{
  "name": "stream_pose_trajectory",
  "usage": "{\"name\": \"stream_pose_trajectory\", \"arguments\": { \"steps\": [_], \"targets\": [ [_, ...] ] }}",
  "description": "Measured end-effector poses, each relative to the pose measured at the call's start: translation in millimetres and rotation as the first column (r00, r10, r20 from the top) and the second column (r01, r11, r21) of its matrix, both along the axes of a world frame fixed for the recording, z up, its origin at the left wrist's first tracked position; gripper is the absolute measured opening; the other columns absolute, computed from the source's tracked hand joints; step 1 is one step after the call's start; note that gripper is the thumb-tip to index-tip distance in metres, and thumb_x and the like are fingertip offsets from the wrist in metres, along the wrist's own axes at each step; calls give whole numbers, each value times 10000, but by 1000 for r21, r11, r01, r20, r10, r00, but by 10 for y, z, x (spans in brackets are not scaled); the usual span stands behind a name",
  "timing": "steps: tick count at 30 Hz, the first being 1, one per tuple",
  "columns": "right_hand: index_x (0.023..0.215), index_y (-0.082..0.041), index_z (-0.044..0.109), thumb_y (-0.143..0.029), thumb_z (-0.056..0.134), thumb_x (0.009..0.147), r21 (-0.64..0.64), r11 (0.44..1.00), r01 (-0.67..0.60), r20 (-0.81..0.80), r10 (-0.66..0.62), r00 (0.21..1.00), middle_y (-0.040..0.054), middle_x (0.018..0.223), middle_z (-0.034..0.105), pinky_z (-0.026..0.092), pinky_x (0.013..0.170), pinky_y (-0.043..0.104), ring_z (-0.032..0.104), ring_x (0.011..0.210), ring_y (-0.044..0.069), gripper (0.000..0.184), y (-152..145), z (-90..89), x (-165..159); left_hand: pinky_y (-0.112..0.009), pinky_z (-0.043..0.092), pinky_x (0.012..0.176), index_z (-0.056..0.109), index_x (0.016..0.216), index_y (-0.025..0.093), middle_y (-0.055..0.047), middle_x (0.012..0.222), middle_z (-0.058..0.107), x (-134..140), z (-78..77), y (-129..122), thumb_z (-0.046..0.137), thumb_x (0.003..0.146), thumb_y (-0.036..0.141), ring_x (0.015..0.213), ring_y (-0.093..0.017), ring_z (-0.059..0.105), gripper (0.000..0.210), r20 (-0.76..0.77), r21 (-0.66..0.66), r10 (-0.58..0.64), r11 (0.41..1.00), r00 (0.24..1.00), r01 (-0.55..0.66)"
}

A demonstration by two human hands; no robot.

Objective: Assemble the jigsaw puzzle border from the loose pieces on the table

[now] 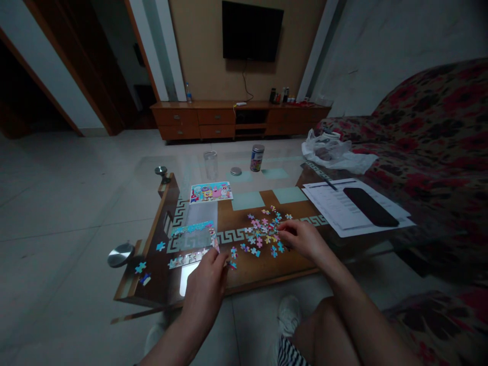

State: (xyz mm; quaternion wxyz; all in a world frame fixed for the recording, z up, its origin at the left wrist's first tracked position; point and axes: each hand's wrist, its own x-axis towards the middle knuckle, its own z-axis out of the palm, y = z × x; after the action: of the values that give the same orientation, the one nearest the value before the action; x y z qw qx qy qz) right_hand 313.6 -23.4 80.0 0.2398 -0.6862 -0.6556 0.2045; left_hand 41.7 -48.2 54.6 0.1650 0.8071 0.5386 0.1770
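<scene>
On the glass table lies a partly joined jigsaw border (186, 260), with pieces along its top, right and bottom sides. My left hand (208, 277) is at the border's lower right corner, fingers curled; a small puzzle piece (232, 265) shows just beside its fingertips, and whether it is held I cannot make out. My right hand (299, 236) reaches the right side of a spread of loose puzzle pieces (259, 229), thumb and fingers pinched together at its edge. What sits between those fingers is hidden. Behind the border is a picture card (211, 192) with cartoon figures.
Several stray pieces (141, 267) lie at the table's left. Farther back stand a clear jar (210, 163), a metal lid (236, 172) and a printed tin (256, 158). To the right are papers (328, 203), a black phone (369, 207) and a white plastic bag (331, 152).
</scene>
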Motion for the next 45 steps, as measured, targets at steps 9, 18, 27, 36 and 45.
{"name": "stream_pose_trajectory", "arguments": {
  "steps": [9, 18, 27, 36, 45],
  "targets": [
    [1299, -279, 552, -160, 551, 832, -168, 972, -166, 364, 217, 906, 57, 828, 747, 487, 614, 295, 696, 717, 232, 482, -429, -11, -748, -480, 493, 913, 517, 1261, 185, -128, 1283, 599, -5, -459, -297, 539, 834, 187, 1143, -302, 566, 427, -214, 321, -180, 915, 960, 244],
    [1230, -266, 588, -173, 512, 858, -216, 971, -104, 471, 197, 860, 50, 707, 732, 468, 567, 274, 693, 635, 226, 391, -452, -86, -1070, -484, 520, 876, 575, 1183, 159, -138, 1216, 637, -17, -414, -155, 556, 827, 188, 1080, -307, 603, 357, -254, 342, -176, 904, 951, 258],
    [1170, -285, 626, -247, 470, 941, -196, 979, 56, 477, 46, 878, 62, 897, 741, 455, 638, 291, 697, 823, 236, 280, -282, 90, -712, -520, 474, 906, 580, 1166, 153, -148, 1241, 619, 168, -361, -104, 622, 788, 149, 1144, -337, 554, 381, -200, 391, -198, 882, 960, 263],
    [873, -196, 669, -256, 631, 852, -71, 994, 77, 421, -41, 906, 67, 963, 672, 417, 721, 271, 622, 897, 202, 74, -66, -14, -696, -537, 462, 958, 592, 1124, 185, -103, 1315, 586, 422, -316, -169, 644, 806, 183, 1208, -304, 527, 322, -147, 322, -327, 877, 934, 357],
    [910, -198, 690, -162, 660, 808, -110, 994, -2, 242, 29, 970, 44, 943, 671, 405, 752, 257, 612, 894, 182, 113, 24, -85, -631, -515, 492, 943, 610, 1078, 193, -94, 1312, 590, 357, -256, -206, 668, 811, 213, 1212, -292, 533, 274, -164, 348, -344, 857, 924, 381]
  ]
}}
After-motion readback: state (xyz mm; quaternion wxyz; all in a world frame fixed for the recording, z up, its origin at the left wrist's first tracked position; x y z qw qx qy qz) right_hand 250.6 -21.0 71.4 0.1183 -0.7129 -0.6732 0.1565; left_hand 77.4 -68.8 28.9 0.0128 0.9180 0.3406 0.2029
